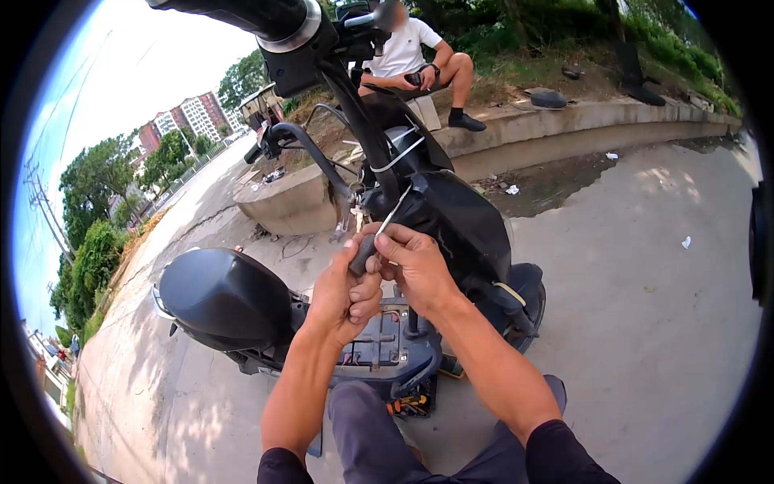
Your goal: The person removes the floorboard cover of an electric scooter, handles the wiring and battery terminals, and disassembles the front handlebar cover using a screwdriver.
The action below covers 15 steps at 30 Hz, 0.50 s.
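Observation:
My left hand (348,294) is closed around a small dark grey block (363,255), in front of the black scooter's steering column. Beside it, touching the same block, my right hand (413,266) pinches a thin white strip or cable tie (393,211) that rises toward the column. Keys (359,216) hang just above my fingers. Another white tie (399,155) is looped round the black handlebar stem (363,121). What my fingertips cover between the two hands is hidden.
The scooter's black seat (230,290) is at the left, its open floor compartment (379,343) below my hands. An orange-and-black item (415,401) lies under it. A person (403,56) sits on the concrete kerb (556,129) behind, holding a dark object.

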Tool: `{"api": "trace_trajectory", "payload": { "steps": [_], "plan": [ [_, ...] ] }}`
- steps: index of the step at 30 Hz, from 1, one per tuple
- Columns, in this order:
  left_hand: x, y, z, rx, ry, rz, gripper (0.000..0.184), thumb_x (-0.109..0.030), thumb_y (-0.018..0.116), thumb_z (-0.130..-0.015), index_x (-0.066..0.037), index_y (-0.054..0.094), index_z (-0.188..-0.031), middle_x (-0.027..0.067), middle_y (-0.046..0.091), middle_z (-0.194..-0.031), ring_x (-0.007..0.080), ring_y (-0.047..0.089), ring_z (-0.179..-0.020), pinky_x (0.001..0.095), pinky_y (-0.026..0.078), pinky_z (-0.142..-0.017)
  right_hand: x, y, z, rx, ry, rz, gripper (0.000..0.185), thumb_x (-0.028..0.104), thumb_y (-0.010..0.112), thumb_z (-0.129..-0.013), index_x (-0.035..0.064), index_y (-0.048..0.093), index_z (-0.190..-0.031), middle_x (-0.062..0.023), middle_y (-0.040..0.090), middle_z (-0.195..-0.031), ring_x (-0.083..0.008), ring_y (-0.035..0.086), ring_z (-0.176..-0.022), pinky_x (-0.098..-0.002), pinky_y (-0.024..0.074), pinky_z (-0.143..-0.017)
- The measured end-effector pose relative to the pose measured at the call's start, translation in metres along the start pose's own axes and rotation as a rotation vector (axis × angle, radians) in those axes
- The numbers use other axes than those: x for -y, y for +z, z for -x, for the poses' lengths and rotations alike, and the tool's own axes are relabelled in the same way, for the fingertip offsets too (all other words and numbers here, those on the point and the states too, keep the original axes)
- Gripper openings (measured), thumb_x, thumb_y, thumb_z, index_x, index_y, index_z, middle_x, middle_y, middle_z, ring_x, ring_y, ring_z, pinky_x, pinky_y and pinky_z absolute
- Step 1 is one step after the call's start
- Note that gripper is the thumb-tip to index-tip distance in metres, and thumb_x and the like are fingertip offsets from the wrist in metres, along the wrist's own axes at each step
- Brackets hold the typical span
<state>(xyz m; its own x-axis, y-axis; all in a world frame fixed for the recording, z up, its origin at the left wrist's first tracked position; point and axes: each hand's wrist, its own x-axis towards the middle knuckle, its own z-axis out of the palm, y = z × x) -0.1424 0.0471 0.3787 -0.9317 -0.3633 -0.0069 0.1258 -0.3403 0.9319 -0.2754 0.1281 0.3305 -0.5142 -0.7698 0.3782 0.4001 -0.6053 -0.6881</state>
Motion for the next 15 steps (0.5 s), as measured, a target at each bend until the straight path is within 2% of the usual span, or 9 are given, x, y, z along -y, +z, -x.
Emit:
{"api": "trace_trajectory", "payload": {
  "steps": [2,3,4,6,9,12,13,15],
  "plan": [
    [0.003,0.016,0.004,-0.195,0.115,-0.243,0.049,-0.051,0.040,-0.115,-0.005,0.060,-0.116,-0.0025,0.047,-0.061,0.0072,0.036,-0.048,0.0226,0.029,-0.043,0.006,0.001,0.002,-0.021,0.001,0.019,0.021,0.016,0.066,-0.106,0.0010,0.073,-0.119,-0.0008,0.073,-0.094,-0.0055,0.057,-0.072,-0.0225,0.0457,-0.066],
    [0.006,0.004,0.006,-0.167,0.257,-0.553,0.049,-0.048,0.043,-0.115,-0.003,0.058,-0.125,-0.0018,0.054,-0.068,0.0077,0.043,-0.054,0.0231,0.032,-0.046,0.006,0.001,0.003,-0.028,-0.001,0.031,0.023,0.017,0.067,-0.106,0.0005,0.072,-0.120,-0.0023,0.075,-0.099,-0.0066,0.059,-0.075,-0.0233,0.0481,-0.068],
    [0.014,0.002,0.005,-0.279,0.495,-0.902,0.038,-0.038,0.055,-0.113,-0.002,0.058,-0.126,0.0026,0.058,-0.071,0.0140,0.052,-0.056,0.0275,0.036,-0.047,0.007,0.001,0.003,-0.035,-0.004,0.043,0.024,0.018,0.068,-0.105,0.0000,0.072,-0.121,-0.0039,0.076,-0.103,-0.0076,0.061,-0.078,-0.0241,0.0504,-0.071],
    [0.020,0.014,0.020,-0.438,0.919,-1.520,0.035,-0.030,0.067,-0.106,-0.002,0.059,-0.126,0.0080,0.062,-0.071,0.0255,0.063,-0.059,0.0365,0.043,-0.049,0.007,0.004,0.001,-0.078,-0.016,0.003,0.022,0.018,0.072,-0.103,-0.0003,0.073,-0.116,-0.0068,0.077,-0.104,-0.0081,0.062,-0.077,-0.0238,0.0529,-0.071],
    [0.026,-0.004,0.004,-0.602,1.076,-1.786,0.035,-0.036,0.068,-0.104,-0.003,0.063,-0.113,0.0154,0.064,-0.071,0.0303,0.070,-0.066,0.0428,0.053,-0.056,0.005,0.009,-0.001,-0.109,-0.031,0.007,0.020,0.018,0.075,-0.101,0.0017,0.075,-0.111,-0.0067,0.077,-0.099,-0.0080,0.062,-0.075,-0.0236,0.0535,-0.070],
    [0.027,-0.010,0.001,-0.554,0.741,-1.714,0.039,-0.035,0.072,-0.101,-0.002,0.059,-0.117,0.0141,0.069,-0.077,0.0379,0.068,-0.064,0.0469,0.046,-0.052,0.003,0.009,0.000,-0.204,0.012,0.145,0.019,0.019,0.075,-0.101,0.0020,0.075,-0.110,-0.0062,0.077,-0.098,-0.0071,0.062,-0.076,-0.0238,0.0529,-0.068],
    [0.019,-0.006,0.003,-0.462,0.589,-1.473,0.038,-0.040,0.065,-0.106,-0.003,0.058,-0.111,0.0096,0.065,-0.076,0.0312,0.060,-0.050,0.0399,0.041,-0.044,0.005,0.009,0.000,-0.187,0.005,0.174,0.020,0.021,0.075,-0.101,0.0011,0.075,-0.106,-0.0017,0.070,-0.086,-0.0083,0.060,-0.070,-0.0240,0.0479,-0.063],
    [0.011,-0.010,-0.002,-0.221,0.231,-0.575,0.041,-0.044,0.057,-0.109,-0.004,0.059,-0.112,0.0054,0.060,-0.075,0.0231,0.051,-0.046,0.0342,0.037,-0.042,0.015,0.022,0.008,-0.137,0.044,0.057,0.021,0.021,0.075,-0.102,0.0013,0.074,-0.108,-0.0021,0.071,-0.088,-0.0080,0.059,-0.070,-0.0236,0.0475,-0.063]
  ]
}}
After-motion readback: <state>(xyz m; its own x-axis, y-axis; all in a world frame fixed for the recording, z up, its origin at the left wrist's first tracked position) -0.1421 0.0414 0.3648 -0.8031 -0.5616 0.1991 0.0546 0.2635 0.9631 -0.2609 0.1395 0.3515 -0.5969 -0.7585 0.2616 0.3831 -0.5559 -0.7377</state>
